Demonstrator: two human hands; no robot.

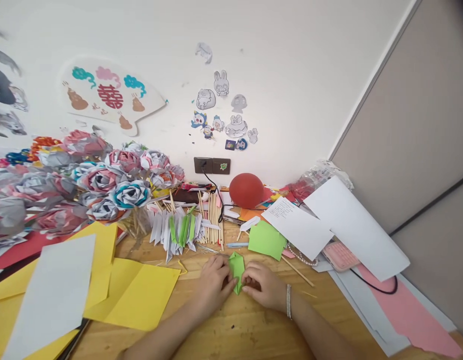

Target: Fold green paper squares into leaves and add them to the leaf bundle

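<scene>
A small folded green paper piece (pixel 236 270) lies on the wooden table (pixel 254 330) in front of me. My left hand (pixel 213 283) presses on its left side with curled fingers. My right hand (pixel 263 286), with a bracelet at the wrist, pinches its lower right edge. Both hands meet over the lower tip of the paper.
Yellow sheets (pixel 136 295) and a white sheet (pixel 53 297) lie to the left. Paper roses (pixel 104 185) crowd the back left. Folded white and green strips (pixel 177 230), wooden sticks (pixel 214 220), green paper (pixel 267 240), a red ball (pixel 246 190) and white sheets (pixel 351 225) lie behind and right.
</scene>
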